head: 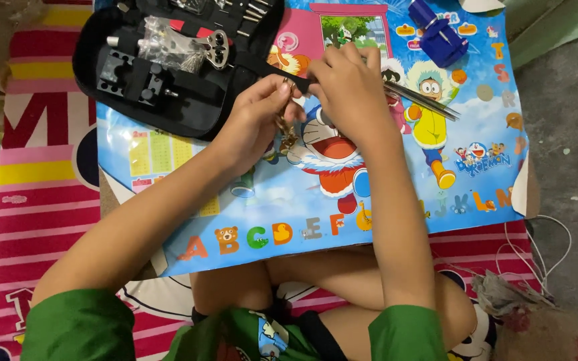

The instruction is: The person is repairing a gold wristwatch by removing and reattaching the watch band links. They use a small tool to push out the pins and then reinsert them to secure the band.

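Observation:
My left hand (257, 120) pinches a small golden metal piece (287, 128), perhaps a watch band, above the colourful cartoon table top (249, 200). My right hand (350, 88) is closed around a thin metal tool (423, 100) whose shaft sticks out to the right, with its working end meeting the piece in my left hand. Both hands touch each other over the middle of the table. What the tool tip does is hidden by my fingers.
An open black tool case (168, 63) with a clear bag of small parts (168, 45) lies at the table's far left. A blue plastic tool (438, 33) sits at the far right. White cable (536, 247) trails on the floor at right; a striped mat (41, 167) lies underneath.

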